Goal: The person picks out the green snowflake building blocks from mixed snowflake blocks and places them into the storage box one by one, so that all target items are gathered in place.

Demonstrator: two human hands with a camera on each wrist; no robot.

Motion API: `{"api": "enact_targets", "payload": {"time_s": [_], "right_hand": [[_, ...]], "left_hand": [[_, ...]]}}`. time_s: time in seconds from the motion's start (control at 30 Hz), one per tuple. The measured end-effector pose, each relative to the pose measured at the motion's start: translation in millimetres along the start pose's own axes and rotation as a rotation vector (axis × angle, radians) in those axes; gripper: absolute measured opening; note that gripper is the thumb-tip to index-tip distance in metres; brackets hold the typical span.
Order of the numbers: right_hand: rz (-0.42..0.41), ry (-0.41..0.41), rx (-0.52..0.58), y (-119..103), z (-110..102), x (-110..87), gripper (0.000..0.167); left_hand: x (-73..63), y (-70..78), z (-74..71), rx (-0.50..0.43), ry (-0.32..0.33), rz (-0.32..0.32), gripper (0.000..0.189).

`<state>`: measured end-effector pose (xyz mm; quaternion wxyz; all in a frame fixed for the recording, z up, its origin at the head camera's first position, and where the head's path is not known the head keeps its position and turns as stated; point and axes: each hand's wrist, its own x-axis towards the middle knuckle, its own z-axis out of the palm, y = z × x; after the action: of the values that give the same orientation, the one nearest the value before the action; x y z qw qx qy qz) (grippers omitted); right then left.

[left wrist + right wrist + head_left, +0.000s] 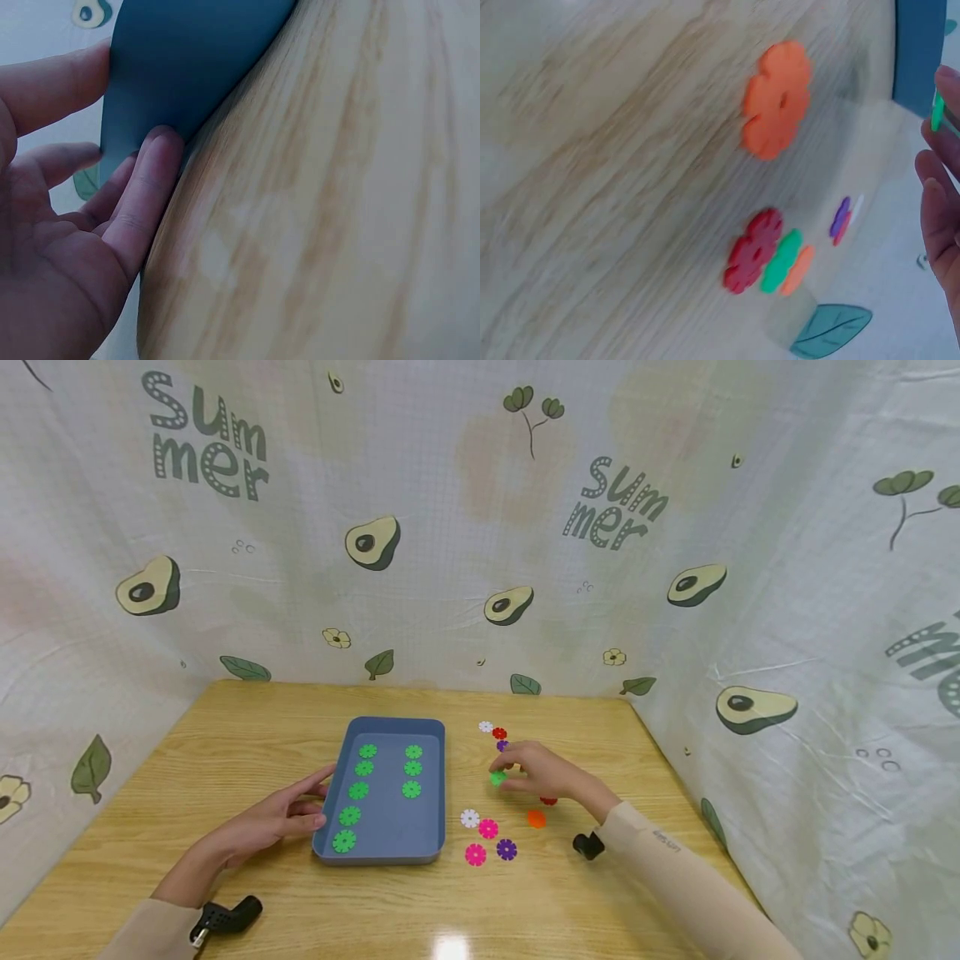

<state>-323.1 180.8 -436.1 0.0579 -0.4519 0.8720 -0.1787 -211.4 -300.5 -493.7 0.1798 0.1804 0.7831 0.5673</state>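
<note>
A blue-grey tray (390, 818) lies on the wooden table, with several green notched flower discs (358, 790) in a column on its left and three more on its right. My left hand (273, 818) rests against the tray's left side; in the left wrist view its fingertips (163, 142) touch the outer wall (180, 67). Right of the tray, my right hand (536, 770) pinches a green flower disc (498, 778) between thumb and fingers. The right wrist view shows that disc edge-on (937, 112) at the fingertips.
Loose flower discs lie right of the tray: white (469, 818), pink (476, 855), purple (507, 849) and orange (536, 818) nearer me, others farther back. By the right wrist, a red disc (754, 251) overlaps a green one (781, 262). A patterned cloth (435, 635) hangs behind the table.
</note>
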Motion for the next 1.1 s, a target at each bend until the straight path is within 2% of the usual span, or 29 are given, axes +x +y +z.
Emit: {"api": "enact_targets", "payload": {"time_s": [0.33, 0.7, 0.9, 1.1], "right_hand": [[-0.071, -0.016, 0.029, -26.4, -5.4, 15.6, 0.025], [-0.128, -0.04, 0.057, -46.5, -2.0, 36.7, 0.026], [-0.174, -0.026, 0.053, -59.2, 0.6, 49.6, 0.026], [-0.227, -0.048, 0.029, -71.2, 7.9, 62.7, 0.028]], "left_hand": [[0.4, -0.3, -0.1, 0.0, -0.007, 0.007, 0.083], [0.9, -1.3, 0.1, -0.008, 0.0, -0.003, 0.084], [1.6, -2.3, -0.7, -0.008, 0.002, -0.011, 0.084], [2.2, -3.3, -0.7, -0.01, -0.002, -0.008, 0.085]]}}
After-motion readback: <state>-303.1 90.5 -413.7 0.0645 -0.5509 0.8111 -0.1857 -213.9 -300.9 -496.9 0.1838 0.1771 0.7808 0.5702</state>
